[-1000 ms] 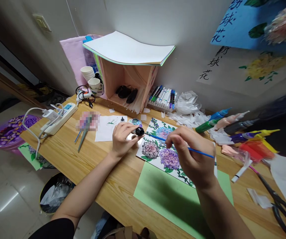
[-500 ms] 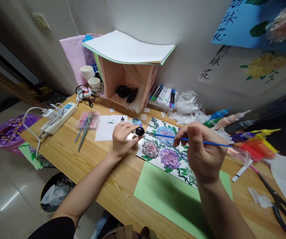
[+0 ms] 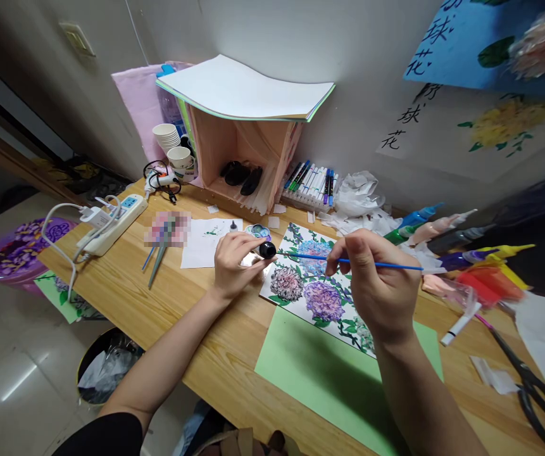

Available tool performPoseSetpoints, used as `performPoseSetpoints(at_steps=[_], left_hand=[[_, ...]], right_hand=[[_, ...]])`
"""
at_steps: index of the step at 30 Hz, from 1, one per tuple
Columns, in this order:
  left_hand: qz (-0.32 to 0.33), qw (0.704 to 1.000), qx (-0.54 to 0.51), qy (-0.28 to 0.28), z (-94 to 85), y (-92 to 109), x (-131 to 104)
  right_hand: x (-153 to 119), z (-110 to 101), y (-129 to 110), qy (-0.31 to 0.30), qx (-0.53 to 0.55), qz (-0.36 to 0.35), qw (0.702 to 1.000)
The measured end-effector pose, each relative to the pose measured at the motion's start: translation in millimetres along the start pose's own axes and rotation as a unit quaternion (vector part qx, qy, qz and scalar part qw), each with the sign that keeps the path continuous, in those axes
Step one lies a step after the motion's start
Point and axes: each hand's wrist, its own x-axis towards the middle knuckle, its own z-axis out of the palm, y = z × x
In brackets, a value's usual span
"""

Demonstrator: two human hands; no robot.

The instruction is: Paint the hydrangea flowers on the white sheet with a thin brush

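My left hand (image 3: 235, 265) pinches a small black bottle (image 3: 267, 250), tilted on its side with its mouth facing right. Between the fingers of my right hand (image 3: 379, 275) is a thin blue brush (image 3: 386, 265), lying nearly level, its tip at the bottle's mouth. Below the brush lies a white sheet with painted flowers (image 3: 323, 301) in blue, purple, pink-black and green; my right hand covers part of it. That sheet overlaps a green sheet (image 3: 300, 373) on the wooden table (image 3: 168, 316).
Left of my left hand are a stained white paper (image 3: 200, 253) and grey tweezers (image 3: 161, 256). Behind stands a pink box (image 3: 210, 136), beside a marker tray (image 3: 310, 183). Paint bottles (image 3: 419, 215) and black scissors (image 3: 533, 386) are at right; a power strip (image 3: 115, 228) is far left.
My right hand has shifted slightly left along with its grip on the blue brush, whose back end now reaches less far right. My left hand and the bottle have hardly moved.
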Motion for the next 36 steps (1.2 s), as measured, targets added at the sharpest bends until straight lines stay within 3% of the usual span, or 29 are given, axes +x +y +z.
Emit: performPoseSetpoints(at_steps=[7,13,23,30,36], left_hand=[[0.006,1.0,-0.004,0.001,0.2,-1,-1],[-0.02,1.0,0.012,0.0,1.9,-6,0],[-0.081,0.995,-0.002,0.058,2.3,-18,5],[-0.087,0.994,0.007,0.064,2.6,-19,5],[-0.086,0.994,0.021,0.066,1.4,-17,8]], right_hand=[[0,-1,-1,-0.009,-0.003,-0.004,1.0],[2,-9,-7,0.046,0.054,-0.017,0.997],[-18,-35,0,0.012,0.027,0.06,0.998],[-70,-45,42,0.002,-0.016,-0.057,0.998],[-120,-54,74,-0.024,-0.063,-0.189,0.98]])
